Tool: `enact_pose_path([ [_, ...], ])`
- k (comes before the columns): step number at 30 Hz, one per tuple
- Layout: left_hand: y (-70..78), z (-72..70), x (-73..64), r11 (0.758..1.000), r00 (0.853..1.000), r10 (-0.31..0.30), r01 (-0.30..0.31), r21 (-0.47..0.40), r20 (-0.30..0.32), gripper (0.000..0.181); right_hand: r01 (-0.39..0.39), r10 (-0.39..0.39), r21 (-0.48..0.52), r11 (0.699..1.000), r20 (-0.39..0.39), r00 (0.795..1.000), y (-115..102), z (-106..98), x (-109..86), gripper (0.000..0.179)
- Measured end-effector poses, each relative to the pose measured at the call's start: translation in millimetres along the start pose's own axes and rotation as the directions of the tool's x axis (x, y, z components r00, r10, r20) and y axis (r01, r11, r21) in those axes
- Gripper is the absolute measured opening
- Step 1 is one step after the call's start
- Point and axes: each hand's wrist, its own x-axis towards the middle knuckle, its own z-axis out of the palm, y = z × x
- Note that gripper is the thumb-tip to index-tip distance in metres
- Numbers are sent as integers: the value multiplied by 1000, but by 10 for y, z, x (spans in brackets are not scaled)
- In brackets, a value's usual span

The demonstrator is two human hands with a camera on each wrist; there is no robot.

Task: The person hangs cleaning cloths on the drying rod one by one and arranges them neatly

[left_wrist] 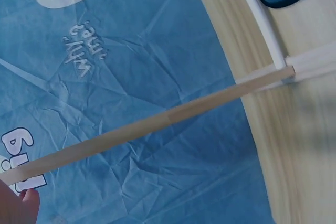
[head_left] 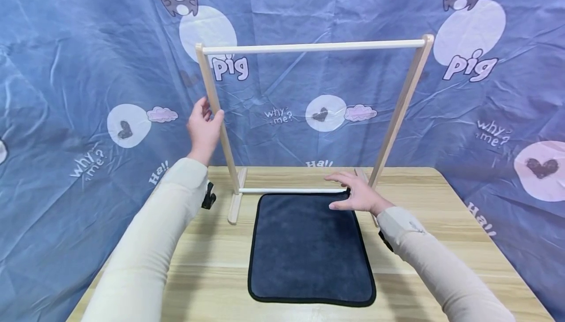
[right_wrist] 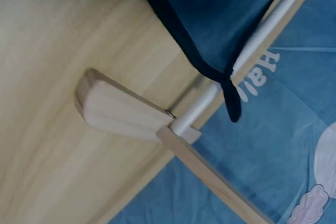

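A wooden rack stands on the table, with pale side posts point(head_left: 400, 111) and a white top bar point(head_left: 313, 47). My left hand point(head_left: 204, 128) is raised beside the left post point(left_wrist: 168, 116), fingers loosely bent and apart from the thumb, which overlaps the post in the head view. At the rack's foot, a dark blue cloth with black edging point(head_left: 311, 248) lies flat, its far edge along the white lower bar point(head_left: 291, 191). Over its far right corner hovers my right hand point(head_left: 359, 194), thumb and fingers spread. A black loop point(right_wrist: 231, 100) hangs from that corner across the bar.
Rack feet point(head_left: 235, 209) rest on the wood-grain table point(head_left: 212, 273). Blue fabric point(head_left: 282, 140) printed with pigs and lettering hangs behind the table and along both sides. Each wrist carries a black strap piece point(head_left: 209, 196).
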Motion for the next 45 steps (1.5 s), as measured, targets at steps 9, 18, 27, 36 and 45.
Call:
enact_pose_path([
  [9,-30,37,21,998,999,-15,13,67,41,47,-44,44,45,998,-6,999,109,200,-128,64],
  [18,14,55,42,998,999,-13,11,69,30,41,-66,67,-13,998,5,998,161,342,-207,64],
  [27,3,87,61,994,1000,-9,7,113,17,35,-66,66,-22,998,23,998,271,451,-276,67],
  [36,13,90,87,978,999,-46,47,202,-13,28,-51,53,-35,998,39,998,340,478,-312,66],
  [45,14,78,90,934,999,-42,48,353,-25,17,-130,140,-70,989,163,977,402,538,-310,71],
])
